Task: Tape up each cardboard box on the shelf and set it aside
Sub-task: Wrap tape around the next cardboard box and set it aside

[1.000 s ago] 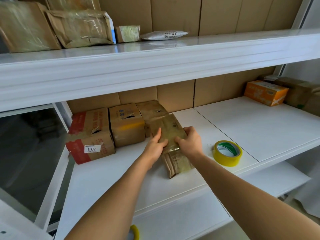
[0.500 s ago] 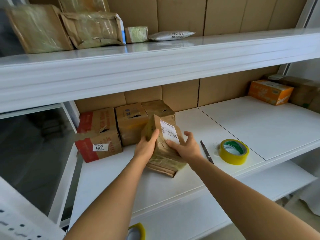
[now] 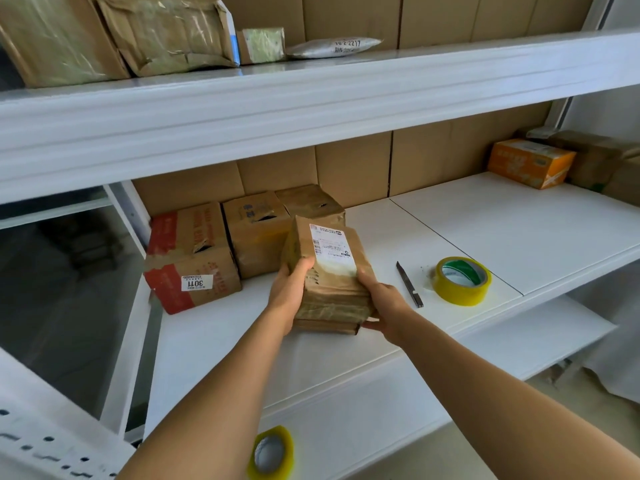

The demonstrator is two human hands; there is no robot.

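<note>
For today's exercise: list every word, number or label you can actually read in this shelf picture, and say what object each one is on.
"3011", printed upside down, on a white sticker on the red and brown box.
"2217", preceded by unclear characters, on the grey pouch on the upper shelf.
Shipping label on the held box: too small to read.
Red print on the red and brown box: blurred.
Print on the orange box: blurred.
</note>
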